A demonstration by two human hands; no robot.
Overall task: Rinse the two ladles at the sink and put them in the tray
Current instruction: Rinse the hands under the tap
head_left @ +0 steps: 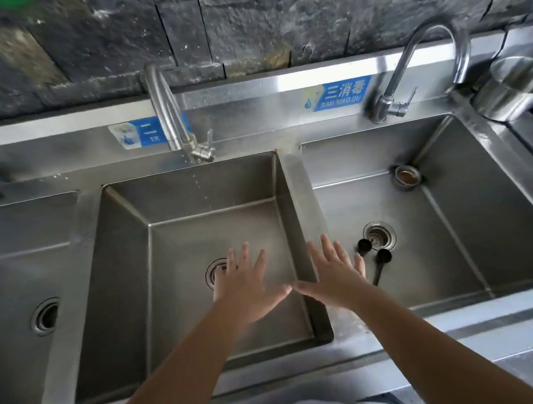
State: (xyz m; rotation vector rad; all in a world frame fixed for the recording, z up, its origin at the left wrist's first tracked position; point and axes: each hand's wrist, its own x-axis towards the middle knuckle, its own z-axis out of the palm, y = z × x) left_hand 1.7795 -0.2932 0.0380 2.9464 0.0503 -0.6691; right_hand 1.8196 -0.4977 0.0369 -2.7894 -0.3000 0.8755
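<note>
Two small black ladles lie on the floor of the right sink basin (451,219), beside its drain (378,235). One ladle's bowl (364,246) sits left of the drain, the other ladle (383,258) just below it with its handle running toward me. My left hand (244,281) hovers flat and empty over the middle basin (197,226), fingers spread. My right hand (333,273) is spread palm down over the divider between the middle and right basins, its fingertips close to the ladles and hiding part of the left one. No tray can be seen.
A steel faucet (172,120) stands behind the middle basin, a curved one (408,72) behind the right. A steel pot (511,87) sits on the ledge at far right. A third basin (23,252) is at left. A round strainer (407,176) rests in the right basin's far corner.
</note>
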